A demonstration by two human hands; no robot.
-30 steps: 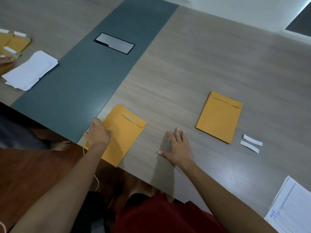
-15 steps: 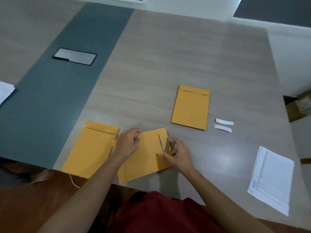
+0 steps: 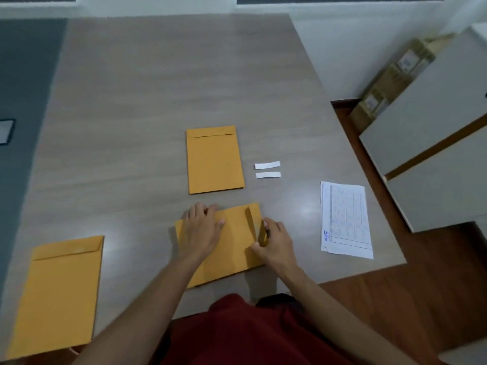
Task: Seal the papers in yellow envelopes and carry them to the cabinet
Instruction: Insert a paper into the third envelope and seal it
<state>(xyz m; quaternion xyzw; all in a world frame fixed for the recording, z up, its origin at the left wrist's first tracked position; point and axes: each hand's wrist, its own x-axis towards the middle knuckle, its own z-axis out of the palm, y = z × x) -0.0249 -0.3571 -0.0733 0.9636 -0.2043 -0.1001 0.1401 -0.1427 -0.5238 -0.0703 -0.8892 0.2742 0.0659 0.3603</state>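
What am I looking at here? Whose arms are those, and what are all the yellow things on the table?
The picture comes from a camera worn on a person's head, looking down, so the arms are that person's own. On the grey wooden table lie three flat yellow paper envelopes. The left hand presses flat on the middle yellow envelope, and the right hand lifts that envelope's flap with its fingers. Another yellow envelope lies further away, and a third yellow envelope sits at the left. Two small white paper strips lie beside the far one, and a white printed sheet waits at the right.
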